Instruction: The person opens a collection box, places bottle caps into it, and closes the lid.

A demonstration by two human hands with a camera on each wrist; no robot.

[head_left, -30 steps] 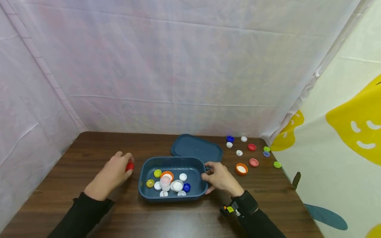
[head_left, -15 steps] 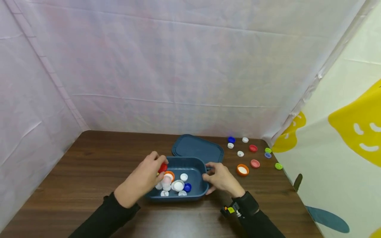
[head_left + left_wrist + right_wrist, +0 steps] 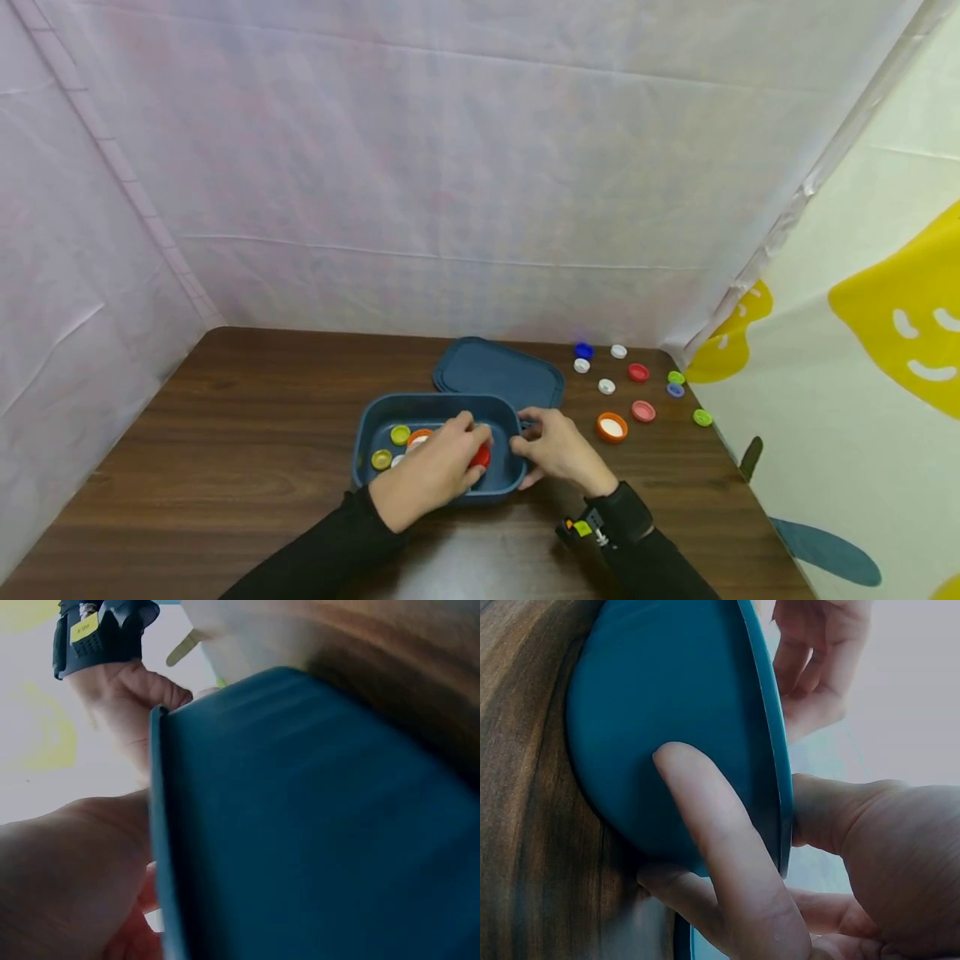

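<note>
A blue-grey rectangular plastic container stands on the table. My left hand reaches down inside it toward the right half, pinching a red bottle cap between thumb and fingers. Around that hand lie other caps, among them a yellow-green cap and a gold cap; the hand hides most of the white ones. At the container's right end, my right hand grips the wall. In the right wrist view its finger lies along the outer side, with the thumb over the rim.
Behind the container lies its flat blue-grey lid. Several loose caps are scattered at the table's right, including an orange cap with a white centre, a pink cap and a green cap. Fabric walls enclose the table's back and sides.
My left hand has carried the red cap rightward from the table left of the container, over its left end, and down into its right part. The right hand has stayed at the container's end.
</note>
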